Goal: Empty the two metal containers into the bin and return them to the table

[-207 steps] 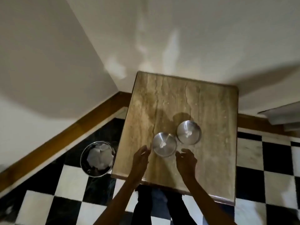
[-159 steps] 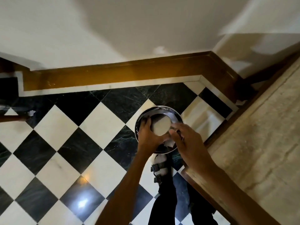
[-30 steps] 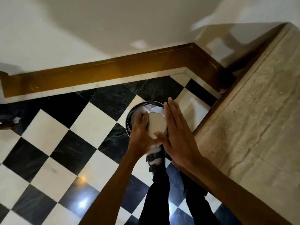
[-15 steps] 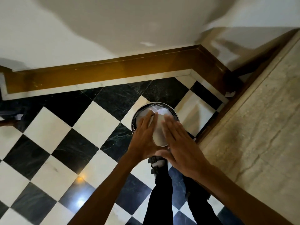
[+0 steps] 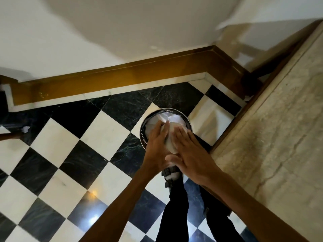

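One metal container [image 5: 170,137] is turned bottom-up over the round metal bin [image 5: 174,111], which stands on the checkered floor and holds white crumpled paper [image 5: 172,117]. My left hand [image 5: 156,147] grips the container's left side. My right hand [image 5: 190,154] lies flat with straight fingers against the container's upturned base and right side. The container's mouth is hidden beneath both hands. The second metal container is out of view.
The stone-topped table [image 5: 279,145] fills the right side, its wooden edge close beside the bin. A brown skirting board [image 5: 122,77] runs along the white wall behind. My legs and sandalled foot [image 5: 172,175] stand just below the bin.
My right hand has come down flat onto the upturned container's base; a second ago it was raised beside it. The left hand keeps its grip over the bin.
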